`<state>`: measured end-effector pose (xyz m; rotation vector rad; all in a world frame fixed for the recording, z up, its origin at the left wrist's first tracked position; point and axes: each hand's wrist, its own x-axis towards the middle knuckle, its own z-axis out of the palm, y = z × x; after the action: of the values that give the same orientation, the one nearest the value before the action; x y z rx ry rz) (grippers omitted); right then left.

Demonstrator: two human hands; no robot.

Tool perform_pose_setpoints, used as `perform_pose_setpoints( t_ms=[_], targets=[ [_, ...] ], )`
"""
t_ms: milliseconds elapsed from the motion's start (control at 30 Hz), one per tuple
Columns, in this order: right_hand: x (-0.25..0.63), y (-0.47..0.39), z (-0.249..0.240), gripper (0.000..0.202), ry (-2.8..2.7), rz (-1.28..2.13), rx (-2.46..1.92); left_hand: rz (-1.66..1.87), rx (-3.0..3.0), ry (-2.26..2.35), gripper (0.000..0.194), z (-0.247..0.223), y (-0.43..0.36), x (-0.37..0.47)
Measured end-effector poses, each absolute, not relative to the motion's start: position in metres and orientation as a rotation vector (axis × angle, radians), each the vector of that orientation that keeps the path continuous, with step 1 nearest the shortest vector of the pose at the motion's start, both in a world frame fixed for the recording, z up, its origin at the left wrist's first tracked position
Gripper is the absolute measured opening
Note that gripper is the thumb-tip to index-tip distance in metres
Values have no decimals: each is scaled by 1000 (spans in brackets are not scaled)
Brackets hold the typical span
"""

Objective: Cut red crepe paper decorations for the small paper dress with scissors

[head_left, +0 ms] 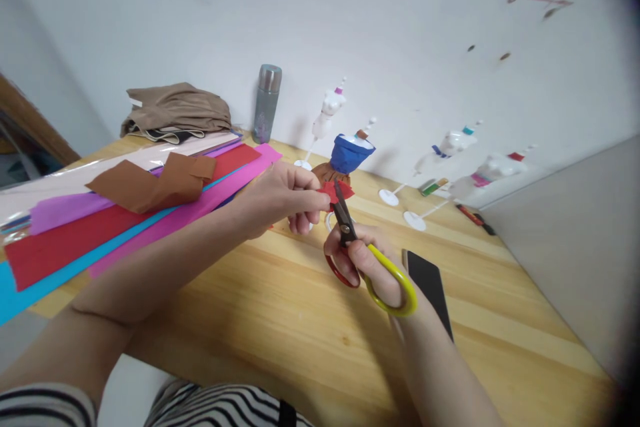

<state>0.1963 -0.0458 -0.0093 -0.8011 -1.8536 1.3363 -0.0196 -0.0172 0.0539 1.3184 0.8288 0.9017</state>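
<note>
Between the thumb and fingers of my left hand (pixel 287 200) is a small piece of red paper (pixel 330 191), which looks like crepe paper. My right hand (pixel 373 260) is wrapped round the handles of a pair of scissors (pixel 345 227), one loop yellow and one red. The dark blades point up and away and meet the red piece. Just behind the hands stands a small mannequin (pixel 353 152) dressed in a blue top and a brown skirt; its white base is partly hidden by my hands.
Coloured paper sheets (pixel 125 240) with brown scraps (pixel 145 183) lie at the left. Behind are folded cloth (pixel 180 109), a grey bottle (pixel 267 103) and a white mannequin (pixel 330 107). Two more mannequins (pixel 455 141) stand at the right. A phone (pixel 430 287) lies beside my right wrist.
</note>
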Motion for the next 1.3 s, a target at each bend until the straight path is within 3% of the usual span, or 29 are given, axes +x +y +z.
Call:
perform_pose_setpoints(
  t_ms=[1300],
  targets=[
    [193,-46,-10,51,-1815,1330,-763,943,1314,889,25,55,-17,-15]
  ],
)
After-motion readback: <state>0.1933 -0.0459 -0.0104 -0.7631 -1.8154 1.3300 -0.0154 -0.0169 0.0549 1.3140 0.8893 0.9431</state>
